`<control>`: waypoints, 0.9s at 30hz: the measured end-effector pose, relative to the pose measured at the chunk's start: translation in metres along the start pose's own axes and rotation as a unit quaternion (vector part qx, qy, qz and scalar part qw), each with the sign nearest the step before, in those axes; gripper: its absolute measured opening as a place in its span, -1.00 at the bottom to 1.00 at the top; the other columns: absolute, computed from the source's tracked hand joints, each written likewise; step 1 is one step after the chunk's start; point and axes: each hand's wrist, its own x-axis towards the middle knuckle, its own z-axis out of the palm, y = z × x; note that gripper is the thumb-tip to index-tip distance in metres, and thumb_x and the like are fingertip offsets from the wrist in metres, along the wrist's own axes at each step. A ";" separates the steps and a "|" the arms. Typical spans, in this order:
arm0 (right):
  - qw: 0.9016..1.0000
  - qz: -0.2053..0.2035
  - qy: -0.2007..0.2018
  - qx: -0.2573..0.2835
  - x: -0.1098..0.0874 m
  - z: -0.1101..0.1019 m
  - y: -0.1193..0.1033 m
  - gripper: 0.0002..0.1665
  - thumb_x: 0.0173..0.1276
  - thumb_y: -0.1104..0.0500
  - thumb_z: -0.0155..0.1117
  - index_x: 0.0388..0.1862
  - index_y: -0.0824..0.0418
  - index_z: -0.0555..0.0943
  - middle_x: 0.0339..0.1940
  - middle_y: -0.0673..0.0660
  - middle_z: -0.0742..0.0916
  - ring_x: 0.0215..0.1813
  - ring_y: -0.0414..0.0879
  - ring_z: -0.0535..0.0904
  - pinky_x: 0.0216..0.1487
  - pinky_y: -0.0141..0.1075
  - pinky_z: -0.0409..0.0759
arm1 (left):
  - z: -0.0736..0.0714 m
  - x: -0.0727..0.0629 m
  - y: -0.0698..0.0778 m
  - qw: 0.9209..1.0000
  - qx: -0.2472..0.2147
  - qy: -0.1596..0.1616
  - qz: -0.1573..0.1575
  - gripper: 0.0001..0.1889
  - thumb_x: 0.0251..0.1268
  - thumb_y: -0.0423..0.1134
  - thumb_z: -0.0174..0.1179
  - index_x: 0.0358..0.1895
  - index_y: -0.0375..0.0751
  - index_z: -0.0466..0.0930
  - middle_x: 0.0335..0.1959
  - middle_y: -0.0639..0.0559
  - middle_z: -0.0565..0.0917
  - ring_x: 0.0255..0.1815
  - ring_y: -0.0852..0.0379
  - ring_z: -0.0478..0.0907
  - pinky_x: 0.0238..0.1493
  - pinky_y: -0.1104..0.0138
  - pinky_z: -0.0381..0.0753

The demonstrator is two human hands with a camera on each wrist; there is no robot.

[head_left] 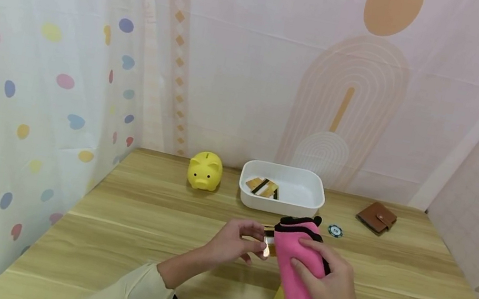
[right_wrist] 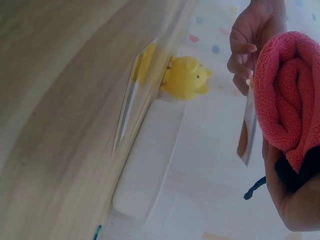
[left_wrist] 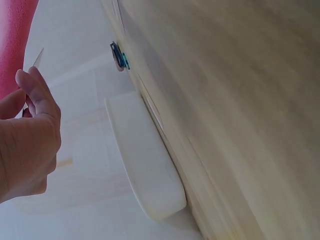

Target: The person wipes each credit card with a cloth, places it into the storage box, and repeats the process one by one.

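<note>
My right hand [head_left: 333, 286] grips a folded pink fleecy cloth [head_left: 299, 267] with black edging, held upright over the table. The cloth's rolled layers and a short black cord at its end show in the right wrist view. Between thumb and fingers, my left hand [head_left: 236, 242] pinches a gold card [head_left: 269, 237] with a black stripe and white strip, right at the cloth's left side. The same card [right_wrist: 247, 130] appears edge-on beside the cloth in the right wrist view. Part of a yellow thing [head_left: 280, 295] shows below the cloth, mostly hidden by it.
A white tray [head_left: 279, 207] with several gold cards [head_left: 264, 187] stands at the back, a yellow piggy bank [head_left: 204, 171] left of it. To its right lie a poker chip [head_left: 335, 231] and a brown wallet [head_left: 376, 218]. Patterned curtains [head_left: 245, 65] enclose the wooden table [head_left: 123, 236].
</note>
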 end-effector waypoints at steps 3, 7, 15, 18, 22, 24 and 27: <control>1.000 -0.007 0.001 0.001 0.001 0.001 -0.001 -0.55 0.10 0.30 0.57 -0.01 0.03 0.69 -0.08 0.04 0.76 -0.31 -0.21 0.65 -0.46 -0.34 0.65 | 0.001 -0.001 0.001 1.000 -0.003 -0.003 0.009 -0.73 0.30 -0.45 0.26 0.03 -0.47 0.56 -0.17 -0.15 0.69 -0.30 0.00 0.73 -0.46 0.32 0.69; 1.000 -0.028 0.009 -0.007 0.002 0.003 -0.003 -0.54 0.09 0.30 0.58 -0.02 0.03 0.70 -0.08 0.04 0.77 -0.28 -0.22 0.65 -0.43 -0.39 0.63 | 0.002 -0.001 0.001 1.000 -0.008 -0.007 0.015 -0.75 0.30 -0.45 0.26 0.01 -0.43 0.58 -0.15 -0.17 0.70 -0.30 -0.01 0.73 -0.46 0.34 0.68; 0.996 -0.075 0.028 -0.031 0.004 0.008 -0.003 -0.49 0.02 0.32 0.61 -0.02 0.02 0.70 -0.07 -0.03 0.77 -0.10 -0.24 0.66 -0.19 -0.56 0.56 | 0.003 0.000 0.000 0.998 -0.023 -0.046 0.043 -0.73 0.31 -0.46 0.24 0.06 -0.40 0.61 -0.18 -0.15 0.74 -0.32 0.14 0.71 -0.48 0.39 0.65; 0.996 -0.074 0.030 -0.031 0.004 0.009 -0.003 -0.49 0.02 0.33 0.61 -0.02 0.02 0.70 -0.09 -0.03 0.77 -0.13 -0.24 0.66 -0.22 -0.55 0.57 | 0.005 -0.001 0.001 0.997 -0.026 -0.052 0.056 -0.72 0.31 -0.46 0.23 0.07 -0.41 0.61 -0.19 -0.15 0.73 -0.32 0.15 0.71 -0.47 0.40 0.65; 0.996 -0.077 0.030 -0.035 0.004 0.010 -0.004 -0.49 0.03 0.33 0.61 -0.02 0.02 0.70 -0.11 -0.03 0.77 -0.18 -0.23 0.65 -0.28 -0.51 0.59 | 0.006 -0.002 0.001 0.996 -0.021 -0.053 0.068 -0.72 0.32 -0.47 0.23 0.07 -0.43 0.59 -0.18 -0.17 0.73 -0.32 0.15 0.71 -0.48 0.41 0.64; 0.995 -0.085 0.031 -0.041 0.004 0.011 -0.004 -0.48 0.02 0.33 0.61 -0.02 0.03 0.70 -0.13 -0.03 0.77 -0.21 -0.23 0.64 -0.32 -0.50 0.58 | 0.007 -0.003 0.002 0.996 -0.019 -0.050 0.073 -0.72 0.32 -0.48 0.22 0.06 -0.46 0.59 -0.18 -0.20 0.72 -0.32 0.14 0.72 -0.49 0.41 0.63; 0.993 -0.100 0.034 -0.048 0.004 0.012 -0.003 -0.48 0.00 0.34 0.61 -0.03 0.05 0.70 -0.16 -0.03 0.76 -0.23 -0.23 0.63 -0.34 -0.50 0.57 | 0.008 -0.003 0.003 0.996 -0.016 -0.043 0.079 -0.73 0.31 -0.50 0.22 0.05 -0.47 0.60 -0.18 -0.23 0.72 -0.32 0.10 0.72 -0.50 0.40 0.62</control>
